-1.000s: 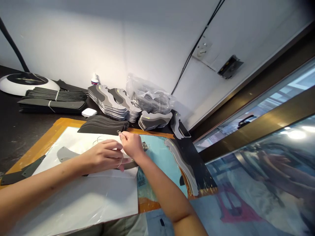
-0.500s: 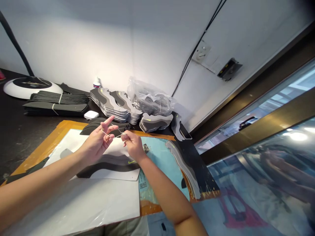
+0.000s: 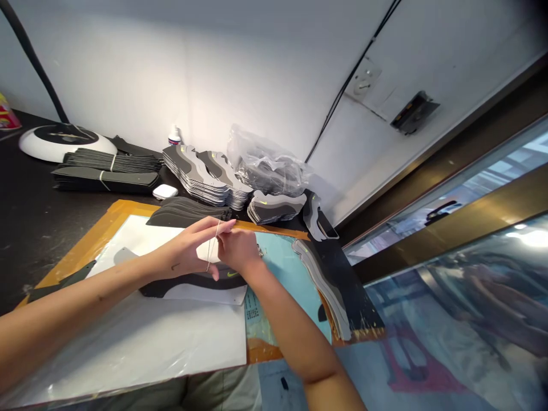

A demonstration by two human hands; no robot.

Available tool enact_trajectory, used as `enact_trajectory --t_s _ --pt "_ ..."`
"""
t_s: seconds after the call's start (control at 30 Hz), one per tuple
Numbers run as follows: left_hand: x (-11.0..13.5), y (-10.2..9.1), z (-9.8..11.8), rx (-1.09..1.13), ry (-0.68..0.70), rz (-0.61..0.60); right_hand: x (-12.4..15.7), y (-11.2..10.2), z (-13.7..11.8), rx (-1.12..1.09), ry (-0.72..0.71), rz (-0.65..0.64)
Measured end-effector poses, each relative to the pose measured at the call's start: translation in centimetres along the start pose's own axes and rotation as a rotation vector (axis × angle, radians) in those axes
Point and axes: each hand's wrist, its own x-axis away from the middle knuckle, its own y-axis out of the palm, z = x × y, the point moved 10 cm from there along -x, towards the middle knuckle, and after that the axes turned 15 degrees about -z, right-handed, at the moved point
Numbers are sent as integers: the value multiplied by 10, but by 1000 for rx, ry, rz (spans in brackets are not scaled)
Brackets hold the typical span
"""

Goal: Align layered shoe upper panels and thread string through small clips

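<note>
Grey and black shoe pieces [image 3: 192, 283] lie in a flat pile on a white sheet [image 3: 128, 342] near the front edge of the tabletop [image 3: 34, 228]. Both hands are just above that pile. The left hand [image 3: 186, 254] is stretched out flat, with its fingers straight and close together, pointing to the right. A thin pale rubber band [image 3: 209, 254] goes round those fingers like a loop, up near the fingertips. The left hand does not squeeze anything; the band just sits on it. The right hand [image 3: 237, 251] is curled up tight just behind the left fingers and seems to touch them. Its fingertips are hidden, so I cannot tell if it is pinching the band or not. Under the white sheet is a mat [image 3: 100, 225] with an orange rim and a blue part to the right. A row of grey pieces [image 3: 321, 279] is spread out like a fan along the right edge of the mat. Just behind the hands is a low dark pile [image 3: 188, 212]. Further back, by the wall, are tall piles of grey pieces [image 3: 201, 177] and a crinkly clear bag [image 3: 269, 168]. Near the back left corner are black bundles [image 3: 107, 171] tied with bands, a small white case [image 3: 165, 192], a little bottle [image 3: 174, 136] and a round white base [image 3: 64, 140].
</note>
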Motion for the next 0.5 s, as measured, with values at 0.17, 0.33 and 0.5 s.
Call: enact_trajectory --t_s 0.17,0.33,0.5 --pt "3 -5 19 -174 112 60 3 -6 9 -184 35 28" --pt "1 1 34 -34 209 -66 -1 -6 28 -451 57 70" --pt "-2 17 22 148 110 -193 -18 22 36 -1207 -52 72"
